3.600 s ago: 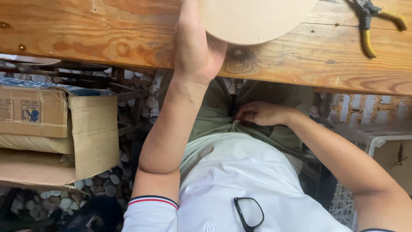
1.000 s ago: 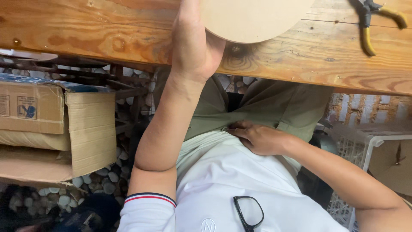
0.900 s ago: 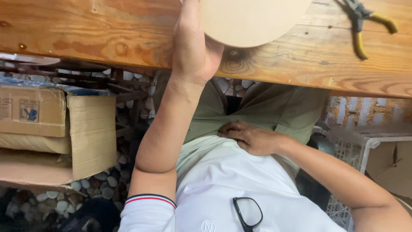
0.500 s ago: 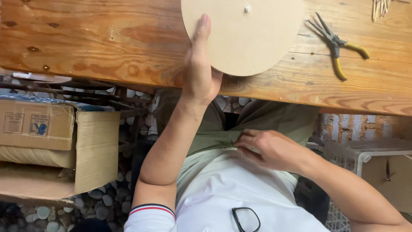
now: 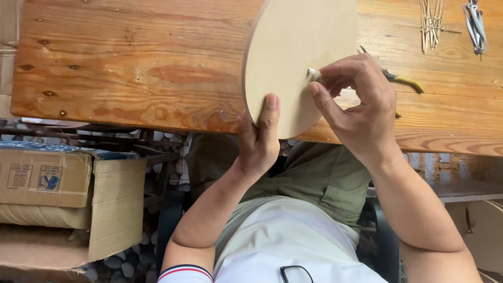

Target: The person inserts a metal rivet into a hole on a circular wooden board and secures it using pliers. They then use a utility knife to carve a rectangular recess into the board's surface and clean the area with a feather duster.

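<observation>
**Both my hands on the round wooden disc**

My left hand [image 5: 260, 141] is clamped on the lower edge of the round wooden disc [image 5: 293, 57]: the thumb lies flat up the pale face toward me, and the other fingers are tucked behind the board where I cannot see them. The disc stands tilted up off the wooden table [image 5: 136, 68], which stretches away beyond and to the left of that hand.

My right hand [image 5: 356, 105] is up against the disc's face, just right of my left thumb. Its fingers are curled together, and the thumb and forefinger are pinched shut on a small pale peg [image 5: 312, 73] that sticks out of the disc near its middle. The rest of the hand hangs free of the board.

Just behind my right knuckles, a pair of pliers with yellow handles [image 5: 403, 82] lies on the table, partly hidden by the hand. Farther off, above and to the right of that hand, a bundle of thin sticks [image 5: 432, 21] and some slim metal tools [image 5: 474, 21] lie on the tabletop. Below and well left of my left forearm, an open cardboard box [image 5: 68, 194] stands on the ground.
</observation>
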